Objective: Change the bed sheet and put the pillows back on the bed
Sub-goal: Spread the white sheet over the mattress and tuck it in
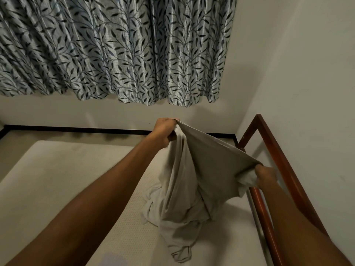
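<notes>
Head view, looking down over a bed. Left grip sits just past centre toward 12 o'clock, fingers curled tight round a bunched edge of the bed sheet, knuckles up. Right grip is out at 4 o'clock, also clenched on a wad of the same cloth; the fingertips are buried in the fabric, so their exact lie cannot be told. Both forearms are bare, the left one running in from 8 o'clock, the right from 5 o'clock. Between the two grips the sheet's upper edge is pulled taut in a sloping line, high at the left, lower at the right. Below that line the pale grey cloth hangs in long folds and piles up crumpled on the mattress at about 6 o'clock, with a stitched corner lying flat at the bottom of the heap. The mattress is uncovered, off-white, with a fine dotted texture near the heap. A reddish wooden bed rail runs from 2 o'clock down to 5 o'clock, just beside the right grip and close against the white wall. A dark skirting strip crosses at 9 to 12 o'clock, beyond the mattress. A leaf-patterned grey curtain fills 10 to 1 o'clock, its hem hanging clear above the skirting.
</notes>
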